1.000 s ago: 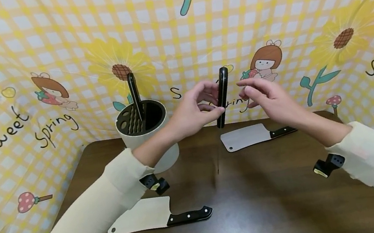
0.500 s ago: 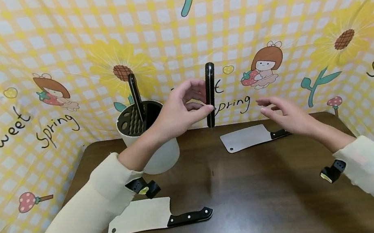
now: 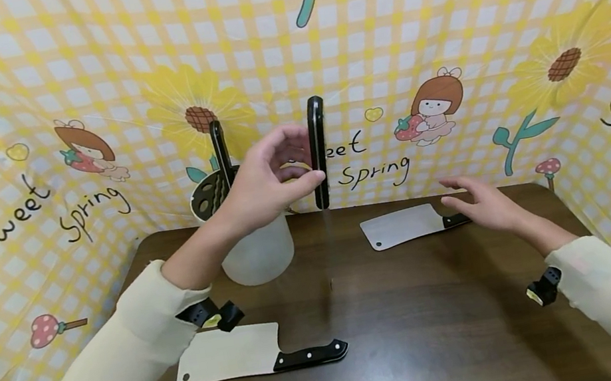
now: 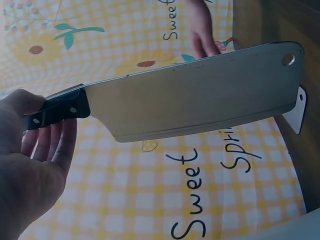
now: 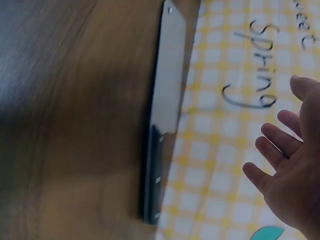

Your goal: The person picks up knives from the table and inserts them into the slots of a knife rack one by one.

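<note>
My left hand [image 3: 262,184] pinches the black handle of a cleaver [image 4: 195,92], thumb on one side and fingers on the other. In the head view the handle stands upright and the blade hangs edge-on below it; the left wrist view shows its broad face. My right hand [image 3: 486,204] is empty, fingers relaxed, over the handle end of a second cleaver [image 3: 402,227] lying at the back of the table. A white round knife holder [image 3: 260,255] stands behind my left wrist, with one black-handled knife [image 3: 219,144] in it.
Another cleaver [image 3: 233,357] lies flat at the front left, its handle pointing right, partly under my left sleeve [image 3: 110,365]. A checked cloth [image 3: 280,39] hangs behind the brown table [image 3: 413,327] and along its sides.
My left hand has carried the cleaver leftward toward the knife holder and slightly up. My right hand has drawn away from it to the right and down.
</note>
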Demonstrator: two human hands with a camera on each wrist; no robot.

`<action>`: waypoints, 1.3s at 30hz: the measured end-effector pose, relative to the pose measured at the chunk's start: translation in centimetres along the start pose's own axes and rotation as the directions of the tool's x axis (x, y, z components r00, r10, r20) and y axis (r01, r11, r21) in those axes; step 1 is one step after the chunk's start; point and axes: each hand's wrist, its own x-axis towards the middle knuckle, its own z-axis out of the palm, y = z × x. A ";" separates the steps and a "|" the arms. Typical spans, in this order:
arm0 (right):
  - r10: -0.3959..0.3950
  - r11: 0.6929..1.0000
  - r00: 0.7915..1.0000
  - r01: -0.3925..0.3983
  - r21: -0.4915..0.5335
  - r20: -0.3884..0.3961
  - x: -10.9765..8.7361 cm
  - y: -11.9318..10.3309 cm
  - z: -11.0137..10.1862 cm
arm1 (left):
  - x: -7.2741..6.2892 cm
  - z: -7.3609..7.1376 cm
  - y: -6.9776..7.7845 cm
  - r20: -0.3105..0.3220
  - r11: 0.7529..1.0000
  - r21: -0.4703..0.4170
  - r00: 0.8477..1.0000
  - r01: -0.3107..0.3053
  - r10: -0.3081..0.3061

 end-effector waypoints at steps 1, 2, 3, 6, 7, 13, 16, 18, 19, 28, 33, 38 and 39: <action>0.014 1.000 1.000 -0.014 -0.006 0.005 -0.1 0.4 0.0 | -0.2 -0.2 0.1 -0.003 1.000 0.002 1.000 0.000 0.000; 0.029 0.999 1.000 -0.029 -0.014 0.010 -0.1 0.9 0.1 | -0.3 -0.4 0.2 -0.007 1.000 0.003 1.000 0.003 -0.003; 0.039 0.999 0.999 -0.038 -0.023 0.014 -0.2 1.3 0.1 | -0.5 -0.6 0.3 -0.011 1.000 0.007 1.000 0.005 -0.004; 0.070 0.997 0.997 -0.069 -0.044 0.037 -0.3 2.6 0.1 | -1.0 -1.2 0.6 -0.018 1.000 0.015 1.000 -0.005 0.005; 0.079 0.996 0.996 -0.077 -0.048 0.047 -0.3 3.1 0.1 | -1.2 -1.4 0.6 -0.019 1.000 0.019 1.000 -0.011 0.011; 0.129 0.990 0.989 -0.125 -0.065 0.074 -0.4 5.3 0.0 | -2.1 -2.8 1.0 -0.024 0.999 -0.004 0.999 -0.035 0.035; 0.145 0.985 0.987 -0.137 -0.102 0.070 -0.5 6.6 0.0 | -2.6 -3.4 1.2 -0.045 0.999 -0.022 0.999 -0.030 0.029; 0.160 0.981 0.984 -0.151 -0.119 0.074 -0.6 7.4 0.1 | -2.9 -3.7 1.4 -0.062 0.999 -0.027 0.998 -0.026 0.024; 0.168 0.979 0.983 -0.158 -0.126 0.075 -0.7 7.8 0.2 | -3.0 -3.8 1.5 -0.069 0.999 -0.027 0.997 -0.023 0.022; 0.168 0.977 0.983 -0.154 -0.149 0.081 -1.6 10.0 0.8 | -4.3 -5.7 2.5 -0.126 0.998 -0.058 0.992 -0.025 0.018; 0.159 0.977 0.983 -0.143 -0.158 0.089 -2.0 10.5 1.1 | -4.7 -6.6 3.0 -0.154 0.994 -0.101 0.988 -0.036 0.021; 0.112 0.980 0.992 -0.102 -0.168 0.050 -2.2 10.9 1.2 | -5.1 -7.4 3.7 -0.175 0.989 -0.134 0.984 -0.067 0.042; 0.104 0.980 0.994 -0.096 -0.173 0.037 -2.2 11.0 1.2 | -5.2 -7.6 3.8 -0.175 0.987 -0.139 0.983 -0.079 0.054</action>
